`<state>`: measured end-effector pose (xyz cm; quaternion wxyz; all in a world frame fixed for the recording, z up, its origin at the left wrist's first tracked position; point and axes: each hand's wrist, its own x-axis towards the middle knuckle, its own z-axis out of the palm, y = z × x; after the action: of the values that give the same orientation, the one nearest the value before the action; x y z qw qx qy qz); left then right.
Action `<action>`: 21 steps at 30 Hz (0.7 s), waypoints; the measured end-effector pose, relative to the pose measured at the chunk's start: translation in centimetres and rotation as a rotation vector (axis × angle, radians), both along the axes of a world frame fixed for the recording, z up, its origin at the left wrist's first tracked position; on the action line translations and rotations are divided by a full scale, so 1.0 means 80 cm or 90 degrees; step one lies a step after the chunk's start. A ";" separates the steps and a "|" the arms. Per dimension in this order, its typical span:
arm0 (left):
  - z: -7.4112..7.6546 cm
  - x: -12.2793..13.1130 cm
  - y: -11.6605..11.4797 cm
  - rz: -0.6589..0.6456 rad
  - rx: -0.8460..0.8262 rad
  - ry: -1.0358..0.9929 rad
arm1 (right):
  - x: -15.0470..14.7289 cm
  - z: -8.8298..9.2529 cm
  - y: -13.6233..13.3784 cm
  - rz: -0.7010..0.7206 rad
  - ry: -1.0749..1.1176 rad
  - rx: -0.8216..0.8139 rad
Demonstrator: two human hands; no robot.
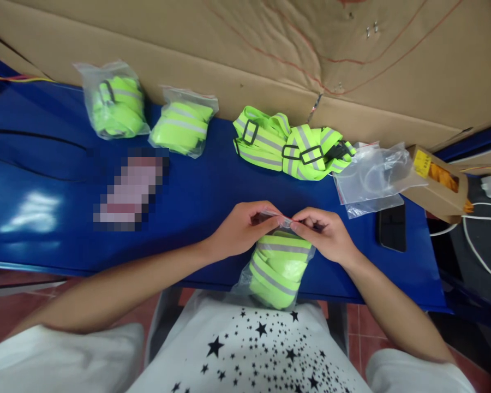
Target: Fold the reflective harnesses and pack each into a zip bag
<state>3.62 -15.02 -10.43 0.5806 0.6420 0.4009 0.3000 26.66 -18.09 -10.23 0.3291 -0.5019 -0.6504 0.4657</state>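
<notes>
A clear plastic zip bag (245, 281) hangs at the table's front edge, close to my shirt. Rolled inside it is a neon-yellow reflective strap (279, 270) with grey stripes. My left hand (245, 226) pinches the bag's top edge between thumb and finger. Just beside it, my right hand (325, 232) pinches the same edge, thumb nearly touching the left thumb. Whether the seal is closed cannot be made out. Beyond my hands lie loose neon-yellow reflective straps (265, 144) with black buckles, bundled together.
Two filled bags, a left one (117, 106) and another (184, 125), stand against the cardboard backing (155, 49). Empty plastic bags (372, 174), a dark phone (391, 225) and a cardboard box (439, 183) are at the right. A pixelated patch (131, 188) covers something left on the blue table (188, 202).
</notes>
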 end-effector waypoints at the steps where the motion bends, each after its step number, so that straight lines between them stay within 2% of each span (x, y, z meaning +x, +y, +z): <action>1: 0.000 0.000 -0.001 0.002 0.007 0.001 | 0.000 0.000 0.000 0.003 -0.006 0.007; 7: 0.000 0.004 -0.008 -0.023 0.047 0.033 | -0.003 -0.001 -0.006 0.046 -0.051 0.019; 10: -0.001 0.002 -0.003 -0.050 0.045 0.037 | -0.002 -0.007 -0.007 0.050 -0.047 0.027; 13: 0.000 -0.007 0.011 -0.140 0.032 0.034 | 0.002 -0.011 -0.007 0.047 -0.021 -0.011; 17: 0.003 -0.020 0.026 -0.236 0.106 0.067 | 0.005 -0.005 -0.008 0.043 -0.027 -0.034; 21: 0.000 -0.021 0.029 -0.200 0.094 0.026 | 0.010 0.005 -0.005 0.055 -0.083 0.001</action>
<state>1.95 -12.69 -10.42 0.5637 0.7435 0.2840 0.2208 27.48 -18.53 -9.80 0.2661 -0.5024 -0.6920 0.4449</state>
